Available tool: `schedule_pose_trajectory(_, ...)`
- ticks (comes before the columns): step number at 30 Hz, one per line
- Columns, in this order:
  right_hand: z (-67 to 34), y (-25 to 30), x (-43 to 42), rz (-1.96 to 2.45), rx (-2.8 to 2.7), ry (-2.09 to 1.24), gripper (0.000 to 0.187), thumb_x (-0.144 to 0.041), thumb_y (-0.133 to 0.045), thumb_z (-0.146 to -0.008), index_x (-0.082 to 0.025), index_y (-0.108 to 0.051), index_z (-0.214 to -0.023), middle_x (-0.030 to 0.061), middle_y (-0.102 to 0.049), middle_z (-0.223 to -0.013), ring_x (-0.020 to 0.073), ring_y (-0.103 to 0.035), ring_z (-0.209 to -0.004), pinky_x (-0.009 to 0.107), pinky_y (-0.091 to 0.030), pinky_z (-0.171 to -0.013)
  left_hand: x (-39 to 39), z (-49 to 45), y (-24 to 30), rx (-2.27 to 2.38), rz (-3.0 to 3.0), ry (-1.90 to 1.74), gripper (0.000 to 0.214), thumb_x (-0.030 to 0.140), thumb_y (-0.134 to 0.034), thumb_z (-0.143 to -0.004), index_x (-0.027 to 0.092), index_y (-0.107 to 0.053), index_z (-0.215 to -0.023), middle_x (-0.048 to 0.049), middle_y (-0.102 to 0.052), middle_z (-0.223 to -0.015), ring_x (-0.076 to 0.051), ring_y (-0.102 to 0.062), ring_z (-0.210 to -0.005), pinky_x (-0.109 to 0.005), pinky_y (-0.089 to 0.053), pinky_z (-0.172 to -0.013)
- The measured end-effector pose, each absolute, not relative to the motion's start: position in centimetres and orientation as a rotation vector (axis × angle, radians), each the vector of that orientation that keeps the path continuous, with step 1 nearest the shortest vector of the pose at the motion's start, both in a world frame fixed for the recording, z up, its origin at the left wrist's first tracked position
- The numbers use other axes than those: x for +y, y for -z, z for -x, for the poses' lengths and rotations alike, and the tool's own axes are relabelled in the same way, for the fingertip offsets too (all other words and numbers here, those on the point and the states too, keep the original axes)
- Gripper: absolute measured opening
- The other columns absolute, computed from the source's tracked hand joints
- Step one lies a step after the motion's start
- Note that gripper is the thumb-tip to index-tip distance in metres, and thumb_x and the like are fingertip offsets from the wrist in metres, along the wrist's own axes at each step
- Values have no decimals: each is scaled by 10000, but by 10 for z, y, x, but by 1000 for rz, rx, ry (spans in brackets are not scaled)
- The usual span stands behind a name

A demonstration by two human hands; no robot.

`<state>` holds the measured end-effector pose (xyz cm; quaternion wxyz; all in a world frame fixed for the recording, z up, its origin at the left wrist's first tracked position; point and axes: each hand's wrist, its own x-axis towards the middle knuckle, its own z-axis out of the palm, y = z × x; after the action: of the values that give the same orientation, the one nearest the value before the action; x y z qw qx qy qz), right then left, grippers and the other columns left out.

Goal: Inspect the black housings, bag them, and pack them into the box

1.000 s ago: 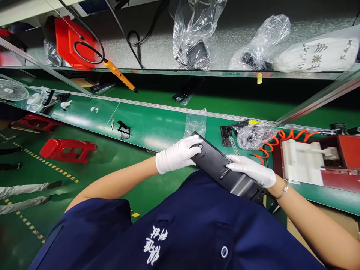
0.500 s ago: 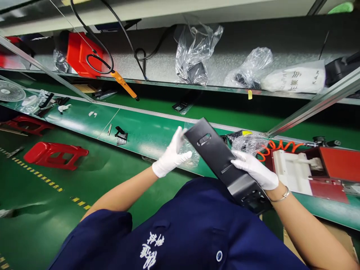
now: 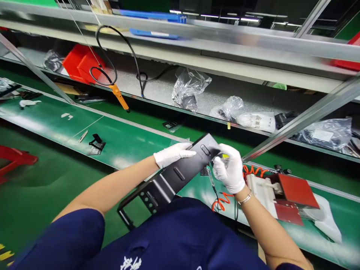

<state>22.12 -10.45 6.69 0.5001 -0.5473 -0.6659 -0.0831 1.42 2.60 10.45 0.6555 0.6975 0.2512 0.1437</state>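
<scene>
A long black panel (image 3: 187, 165) with slots and a bend lies tilted across my front, its end with the large square opening towards the lower left. My left hand (image 3: 174, 153), in a white glove, is closed on the panel's upper left edge, thumb on the face. At the far right corner, my right hand (image 3: 230, 168), also gloved, has its upper fingertips on the panel; its other fingers curl below, apart from the face. Whether a thin film is between those fingertips cannot be made out. Behind the right hand, a clear plastic bag (image 3: 225, 159) is partly hidden.
A red and white bench device (image 3: 292, 195) stands right, beside an orange coiled hose (image 3: 222, 202). A small black bracket (image 3: 97, 143) sits on the green bench (image 3: 126, 146) at left. An orange electric screwdriver (image 3: 119, 97) hangs above. Bagged parts (image 3: 185, 92) line the shelf.
The panel has swung round, its holed end passing from lower right to lower left. My left hand, earlier apart from it, now grips its edge; the right has shifted to the far corner. The view tilted up.
</scene>
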Motion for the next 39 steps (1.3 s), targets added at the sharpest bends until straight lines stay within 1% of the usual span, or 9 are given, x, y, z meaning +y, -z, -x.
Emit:
schedule_pose_trajectory(3,-226,-61,-109,1274,-2135,308,290,-463,-548,-975,-192,-649,-958,78,-674,-828,228,-612,-786,404,-493,-779,10,-19,-76,558,-1422,-48,438,520,-758,-751,182,-687,-1020,-55,-730,-989,-220,-664,-831,-298,-501,-708)
schedule_pose_trajectory(6,-215,-31,-120,1310,-2246,403,359,-438,-486,-1011,-177,-637,-818,54,-614,-710,191,-523,-677,346,-403,-687,-6,-24,-46,640,-1500,18,403,534,-784,-694,188,-590,-768,17,-620,-761,-169,-562,-710,-263,-408,-618)
schedule_pose_trajectory(9,-201,2,-138,1340,-2113,461,304,-330,-466,-1020,-187,-623,-803,49,-608,-713,192,-520,-712,333,-414,-725,-16,-24,-26,657,-1500,61,448,533,-800,-662,203,-498,-693,49,-523,-681,-149,-500,-658,-263,-359,-601)
schedule_pose_trajectory(13,-192,23,-152,1368,-1917,475,252,-266,-432,-1008,-184,-622,-864,57,-635,-765,200,-551,-771,342,-473,-831,-22,-22,-16,687,-1387,92,423,541,-780,-676,206,-533,-753,36,-558,-729,-161,-522,-687,-277,-383,-636)
schedule_pose_trajectory(20,-187,34,-154,1444,-1865,451,339,-264,-376,-983,-183,-608,-750,61,-597,-682,199,-522,-675,338,-384,-668,-29,-26,-7,709,-1330,96,456,530,-832,-615,208,-531,-735,38,-548,-705,-158,-520,-664,-277,-390,-614)
schedule_pose_trajectory(24,-186,40,-157,1457,-1829,479,327,-251,-391,-967,-175,-617,-744,73,-602,-680,200,-507,-649,352,-339,-645,-29,-28,-2,711,-1327,117,471,540,-841,-601,211,-524,-712,36,-548,-680,-165,-536,-652,-283,-407,-610)
schedule_pose_trajectory(32,-188,40,-160,1477,-1820,469,372,-276,-351,-996,-198,-605,-736,71,-601,-703,205,-540,-702,356,-411,-716,-28,-28,-9,716,-1326,118,443,538,-816,-621,201,-564,-760,16,-618,-758,-180,-587,-733,-286,-452,-679)
schedule_pose_trajectory(37,-184,39,-159,1533,-1814,413,346,-298,-400,-976,-209,-568,-687,64,-564,-669,196,-503,-642,350,-389,-640,-32,-29,-5,717,-1413,112,474,550,-809,-617,208,-489,-686,31,-546,-688,-169,-543,-681,-278,-415,-624)
schedule_pose_trajectory(39,-185,37,-160,1493,-1802,400,307,-293,-416,-978,-213,-571,-725,50,-573,-668,193,-519,-640,356,-436,-661,-29,-30,-9,725,-1499,100,469,570,-780,-638,214,-477,-676,29,-536,-678,-177,-541,-681,-280,-405,-612)
